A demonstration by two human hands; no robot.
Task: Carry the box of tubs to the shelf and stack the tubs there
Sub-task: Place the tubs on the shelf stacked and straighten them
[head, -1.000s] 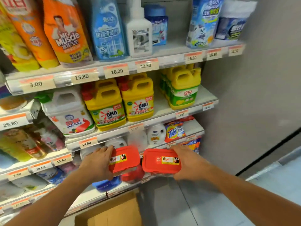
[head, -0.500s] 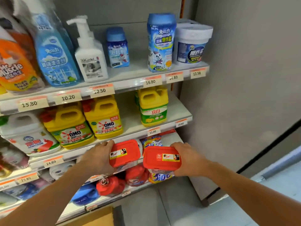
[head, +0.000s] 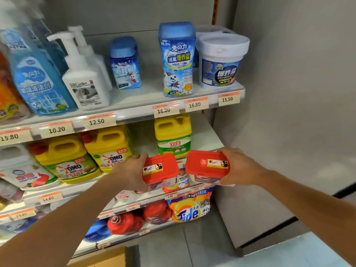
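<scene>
Left hand (head: 133,171) and right hand (head: 240,166) each grip a red-lidded tub (head: 159,167) (head: 208,163), now raised from the lower shelf to the second shelf (head: 208,135); placement there probably follows.

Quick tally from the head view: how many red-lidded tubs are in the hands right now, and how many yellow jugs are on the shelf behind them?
Red-lidded tubs: 2, one in the left hand at, one in the right hand at
Yellow jugs: 3, two OMO at and, one green-labelled at
Total: 5
</scene>
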